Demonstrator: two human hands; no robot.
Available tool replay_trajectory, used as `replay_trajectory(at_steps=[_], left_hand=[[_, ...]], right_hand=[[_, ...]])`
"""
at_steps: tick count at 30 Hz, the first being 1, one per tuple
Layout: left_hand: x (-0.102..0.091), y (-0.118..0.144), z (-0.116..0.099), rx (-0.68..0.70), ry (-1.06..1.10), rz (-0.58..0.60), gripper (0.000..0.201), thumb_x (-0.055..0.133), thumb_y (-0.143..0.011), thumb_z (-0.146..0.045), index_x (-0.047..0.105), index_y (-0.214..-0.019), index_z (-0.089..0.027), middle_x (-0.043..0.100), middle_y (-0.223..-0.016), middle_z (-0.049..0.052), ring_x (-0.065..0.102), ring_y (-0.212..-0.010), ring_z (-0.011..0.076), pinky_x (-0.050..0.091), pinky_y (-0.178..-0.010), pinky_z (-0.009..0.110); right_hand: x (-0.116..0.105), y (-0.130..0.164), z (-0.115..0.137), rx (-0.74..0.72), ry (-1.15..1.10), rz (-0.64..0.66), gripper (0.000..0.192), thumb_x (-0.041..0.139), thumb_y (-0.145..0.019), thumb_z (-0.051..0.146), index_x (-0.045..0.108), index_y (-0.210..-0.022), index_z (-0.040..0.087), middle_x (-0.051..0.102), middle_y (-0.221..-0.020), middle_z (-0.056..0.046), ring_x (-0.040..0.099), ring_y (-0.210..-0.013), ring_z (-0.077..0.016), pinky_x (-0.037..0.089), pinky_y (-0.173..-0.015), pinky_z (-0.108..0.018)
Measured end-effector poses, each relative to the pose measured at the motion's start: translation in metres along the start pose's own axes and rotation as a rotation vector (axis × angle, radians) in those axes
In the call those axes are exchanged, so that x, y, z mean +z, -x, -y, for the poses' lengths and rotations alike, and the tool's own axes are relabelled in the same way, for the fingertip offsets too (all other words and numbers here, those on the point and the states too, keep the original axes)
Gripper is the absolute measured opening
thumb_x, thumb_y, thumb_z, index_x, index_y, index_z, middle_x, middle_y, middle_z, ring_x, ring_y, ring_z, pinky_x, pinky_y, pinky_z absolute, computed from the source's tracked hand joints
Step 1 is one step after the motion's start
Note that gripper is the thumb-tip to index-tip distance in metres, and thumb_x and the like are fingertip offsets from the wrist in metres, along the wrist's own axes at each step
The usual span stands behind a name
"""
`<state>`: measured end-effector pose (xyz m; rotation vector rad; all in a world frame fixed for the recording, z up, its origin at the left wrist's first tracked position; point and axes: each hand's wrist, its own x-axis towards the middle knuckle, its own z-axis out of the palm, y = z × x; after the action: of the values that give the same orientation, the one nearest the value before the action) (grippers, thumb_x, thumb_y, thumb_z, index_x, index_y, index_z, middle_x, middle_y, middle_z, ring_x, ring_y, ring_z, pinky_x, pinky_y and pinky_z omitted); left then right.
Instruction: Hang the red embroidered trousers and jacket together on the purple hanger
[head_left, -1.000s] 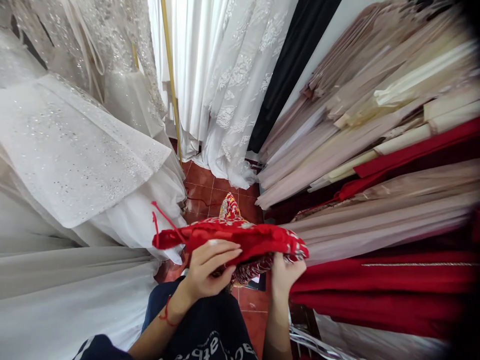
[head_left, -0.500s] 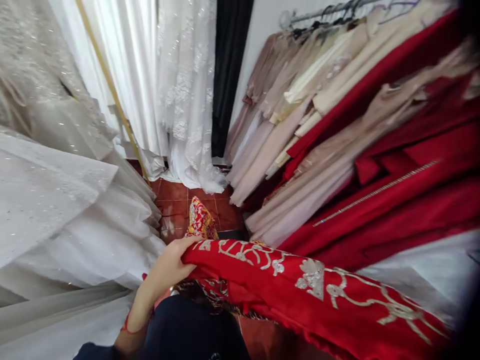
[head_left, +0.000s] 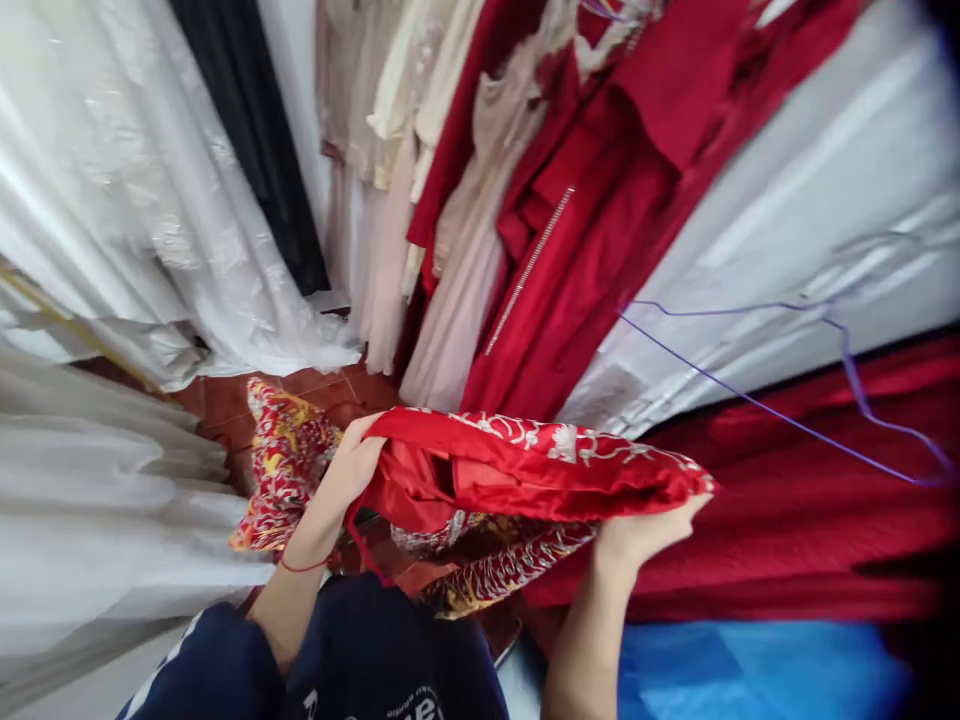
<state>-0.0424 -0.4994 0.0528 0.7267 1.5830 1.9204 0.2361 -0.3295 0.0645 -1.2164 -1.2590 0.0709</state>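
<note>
I hold a red skirt (head_left: 525, 475) with silver-white embroidery, its gathered waist edge spread between my two hands. My left hand (head_left: 358, 465) is closed around the left end of that edge. Gripping the right end is my right hand (head_left: 651, 530), its fingers partly hidden by the cloth. A red cord (head_left: 360, 545) dangles near my left wrist. The skirt's lower part, patterned in red, gold and white, hangs below the waist and out to the left (head_left: 289, 450).
White gowns (head_left: 97, 500) crowd the left side. Pale dresses (head_left: 450, 310) and red garments (head_left: 577, 240) hang ahead. A purple wire hanger (head_left: 853, 385) is at the right, above dark red cloth (head_left: 787, 520). Something blue (head_left: 750, 670) lies at lower right. The floor is red tile (head_left: 225, 400).
My view has turned right, bringing the purple hanger and my right hand into sight. The skirt's waist, earlier stretching off to lower right, now shows whole and opened between both hands.
</note>
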Motion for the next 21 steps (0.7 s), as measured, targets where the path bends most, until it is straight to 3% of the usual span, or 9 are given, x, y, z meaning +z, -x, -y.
replay_trajectory(at_steps=[3,6,10,12,14,17,19,21], left_hand=[[0.059,0.005,0.009,-0.001,0.023,0.016,0.027,0.067,-0.071,-0.034,0.077,-0.086,-0.014,0.077,-0.087,0.007,0.068,-0.104,0.0280,0.054,-0.095,0.035],[0.112,0.013,0.015,-0.021,0.028,0.189,0.026,0.065,-0.071,-0.030,0.078,-0.088,-0.015,0.078,-0.088,0.005,0.069,-0.103,0.0272,0.054,-0.093,0.034],[0.167,0.020,0.030,-0.108,0.080,0.388,0.032,0.064,-0.068,-0.030,0.078,-0.091,-0.013,0.078,-0.088,0.007,0.070,-0.101,0.0280,0.054,-0.092,0.035],[0.186,0.022,0.038,-0.155,0.086,0.348,0.035,0.066,-0.065,-0.031,0.077,-0.092,-0.011,0.077,-0.090,0.008,0.069,-0.102,0.0288,0.054,-0.092,0.036],[0.200,0.022,0.043,-0.191,0.068,0.286,0.039,0.067,-0.062,-0.032,0.076,-0.093,-0.011,0.077,-0.091,0.008,0.069,-0.103,0.0295,0.053,-0.093,0.036],[0.213,0.015,0.043,-0.218,0.043,0.277,0.040,0.068,-0.060,-0.034,0.076,-0.093,-0.012,0.076,-0.087,0.006,0.069,-0.099,0.0293,0.054,-0.089,0.035],[0.221,0.009,0.044,-0.219,0.044,0.335,0.040,0.068,-0.061,-0.035,0.076,-0.093,-0.012,0.076,-0.084,0.006,0.069,-0.096,0.0282,0.054,-0.086,0.034],[0.233,0.005,0.050,-0.211,0.039,0.387,0.037,0.066,-0.063,-0.033,0.075,-0.092,-0.012,0.076,-0.082,0.005,0.070,-0.091,0.0262,0.054,-0.082,0.031]], right_hand=[[-0.032,-0.004,-0.036,0.113,-0.031,0.071,0.073,0.065,-0.075,0.034,0.038,-0.139,0.011,0.063,-0.115,-0.019,0.067,-0.097,-0.0307,0.053,-0.088,-0.048],[-0.066,0.006,-0.069,0.202,-0.099,0.120,0.081,0.057,-0.083,0.042,0.019,-0.149,0.014,0.049,-0.134,-0.020,0.059,-0.117,-0.0293,0.047,-0.102,-0.053],[-0.087,0.040,-0.109,0.166,0.134,0.190,0.097,0.065,-0.078,0.057,0.023,-0.150,0.008,0.036,-0.146,-0.028,0.038,-0.139,-0.0379,0.034,-0.112,-0.059],[-0.088,0.053,-0.134,0.197,0.238,0.257,0.086,0.064,-0.078,0.059,0.039,-0.141,0.006,0.043,-0.141,-0.029,0.041,-0.135,-0.0401,0.035,-0.110,-0.060],[-0.090,0.057,-0.161,0.298,0.216,0.359,0.057,0.051,-0.087,0.056,0.057,-0.120,0.011,0.060,-0.120,-0.024,0.057,-0.115,-0.0360,0.044,-0.101,-0.056],[-0.093,0.054,-0.185,0.372,0.141,0.462,0.042,0.042,-0.092,0.054,0.063,-0.096,0.017,0.067,-0.086,-0.014,0.065,-0.081,-0.0277,0.053,-0.083,-0.046],[-0.085,0.054,-0.184,0.351,0.111,0.499,0.042,0.047,-0.092,0.053,0.061,-0.108,0.017,0.068,-0.090,-0.013,0.067,-0.082,-0.0259,0.055,-0.079,-0.040],[-0.064,0.062,-0.173,0.300,0.061,0.583,0.055,0.057,-0.088,0.050,0.050,-0.131,0.017,0.067,-0.113,-0.014,0.066,-0.101,-0.0255,0.056,-0.083,-0.036]])
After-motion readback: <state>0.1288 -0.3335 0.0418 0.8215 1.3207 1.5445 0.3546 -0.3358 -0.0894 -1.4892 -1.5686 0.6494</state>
